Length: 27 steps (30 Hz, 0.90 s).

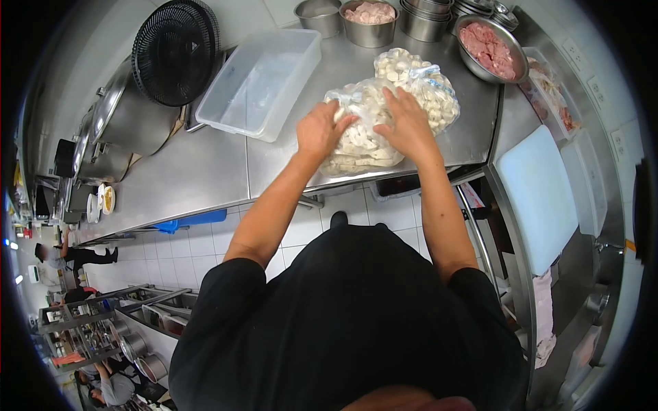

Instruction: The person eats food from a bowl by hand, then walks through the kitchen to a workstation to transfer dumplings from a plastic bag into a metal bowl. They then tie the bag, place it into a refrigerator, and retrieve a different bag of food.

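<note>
A clear plastic bag of pale, chunky pieces that look like mushrooms [363,147] lies at the front edge of the steel counter. My left hand [321,130] rests on the bag's left side, thumb and fingers apart. On the right side of its top lies my right hand [406,127], fingers stretched out and thumb pointing inward. Between the two hands the loose plastic is bunched up. Just behind, partly covered by the front bag and my right hand, sits a second bag of round white mushrooms [439,96] with blue print.
An empty translucent plastic tub [257,85] stands left of the bags. Behind are a steel pot of pale meat [370,20] and a bowl of pink raw meat [488,51]. A light-blue cutting board [538,198] lies at right. Co-workers [68,257] stand far left.
</note>
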{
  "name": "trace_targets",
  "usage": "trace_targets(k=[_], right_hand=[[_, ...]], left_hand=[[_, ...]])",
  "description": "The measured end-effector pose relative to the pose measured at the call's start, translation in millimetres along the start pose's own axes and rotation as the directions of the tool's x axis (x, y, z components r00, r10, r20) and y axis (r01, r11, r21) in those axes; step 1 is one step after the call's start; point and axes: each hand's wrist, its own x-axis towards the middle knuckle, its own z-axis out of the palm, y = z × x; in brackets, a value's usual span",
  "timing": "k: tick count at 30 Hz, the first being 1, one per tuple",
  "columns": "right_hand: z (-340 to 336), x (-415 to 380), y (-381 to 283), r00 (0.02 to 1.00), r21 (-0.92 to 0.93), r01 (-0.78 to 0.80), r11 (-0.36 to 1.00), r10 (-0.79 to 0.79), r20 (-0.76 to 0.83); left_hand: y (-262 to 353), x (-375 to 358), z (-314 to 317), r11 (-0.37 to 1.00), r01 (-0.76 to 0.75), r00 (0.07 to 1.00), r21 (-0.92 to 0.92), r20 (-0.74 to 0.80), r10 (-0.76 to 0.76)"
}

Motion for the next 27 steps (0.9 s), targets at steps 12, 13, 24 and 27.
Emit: trace_targets(k=[12,13,24,27], right_hand=[[2.2,54.1,-21.7,0.951,0.025,0.188,0.982,-0.189,0.246],[3.3,54.0,-24.7,0.954,0.022,0.176,0.984,-0.176,0.245],[-86.0,61.8,-79.1,0.887,0.305,0.36,0.882,-0.221,-0.407],[-118.9,32.4,-79.5,0.833,0.281,0.395,0.874,-0.212,-0.512]], left_hand=[[-58.7,3.4,42.7,0.909,-0.062,0.996,-0.412,0.034,0.083],[-61.3,-2.0,37.2,0.894,-0.029,0.997,-0.448,0.057,0.061],[-23.5,-12.5,-63.5,0.14,0.002,0.987,-0.99,-0.021,-0.16],[13.9,-9.9,-131.9,0.301,-0.18,0.965,-0.937,-0.227,-0.131]])
